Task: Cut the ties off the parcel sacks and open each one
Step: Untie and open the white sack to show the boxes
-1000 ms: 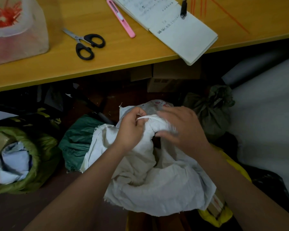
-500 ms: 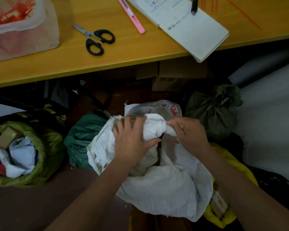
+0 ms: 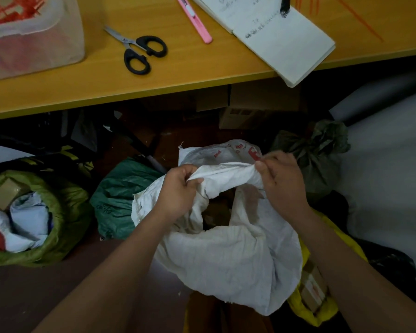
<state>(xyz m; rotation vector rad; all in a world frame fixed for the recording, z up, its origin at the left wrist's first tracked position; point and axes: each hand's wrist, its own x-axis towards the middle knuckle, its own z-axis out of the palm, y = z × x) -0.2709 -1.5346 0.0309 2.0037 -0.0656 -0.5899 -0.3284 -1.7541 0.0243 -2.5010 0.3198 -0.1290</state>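
A white woven parcel sack (image 3: 235,258) stands on the floor in front of me, its mouth partly spread with a dark gap showing brown parcels inside. My left hand (image 3: 178,191) grips the rolled rim of the mouth on the left. Gripping the same rim on the right is my right hand (image 3: 281,181). The cloth is stretched between both hands. Black-handled scissors (image 3: 139,52) lie on the yellow table (image 3: 178,75) above. A tied dark green sack (image 3: 317,155) sits to the right, behind the white one.
An open olive-green sack (image 3: 58,227) with parcels stands at left, a teal sack (image 3: 120,193) beside it, a yellow sack (image 3: 322,316) under the white one. On the table lie a pink utility knife (image 3: 195,20), a notebook (image 3: 288,42) and a clear tub (image 3: 34,39) of red ties.
My hands have pulled apart along the sack's rim, spreading the bunched mouth wider. The dark opening into the sack now shows between them.
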